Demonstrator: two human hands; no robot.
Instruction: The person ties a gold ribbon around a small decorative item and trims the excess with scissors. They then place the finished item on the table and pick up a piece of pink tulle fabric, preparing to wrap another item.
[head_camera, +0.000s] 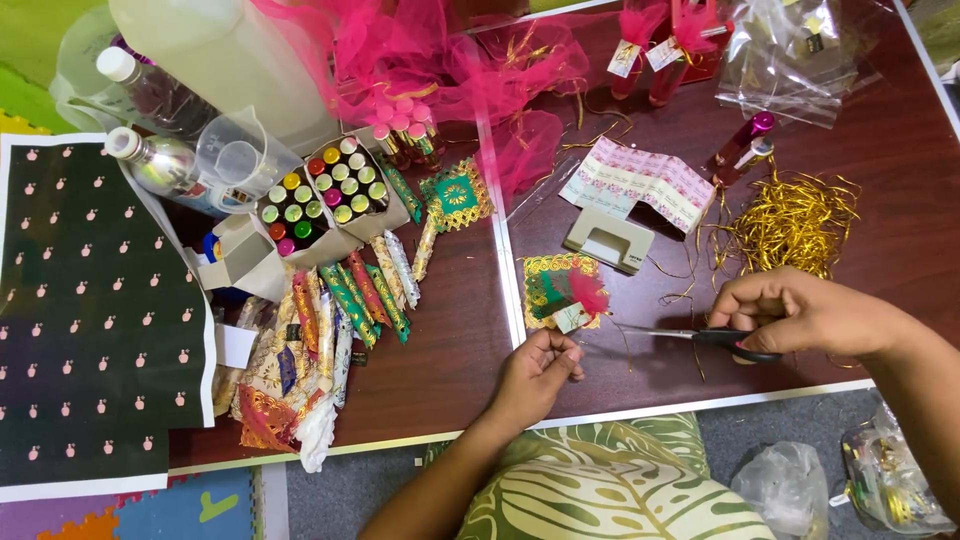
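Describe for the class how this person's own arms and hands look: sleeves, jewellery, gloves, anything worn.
Both forearms are bare as far as the frame shows, with no sleeve edge in view. The left hand and the right hand wear no gloves. No ring, bracelet or watch shows on the visible sides. The fingernails look short; any polish is too small to tell.

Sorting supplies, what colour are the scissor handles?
Black handles on the scissors in the right hand; head view.

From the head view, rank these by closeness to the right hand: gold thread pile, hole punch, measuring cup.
From the right hand:
1. Gold thread pile, just above it on the right.
2. Hole punch, mid-table, up and left.
3. Measuring cup, far left beside the bottles.
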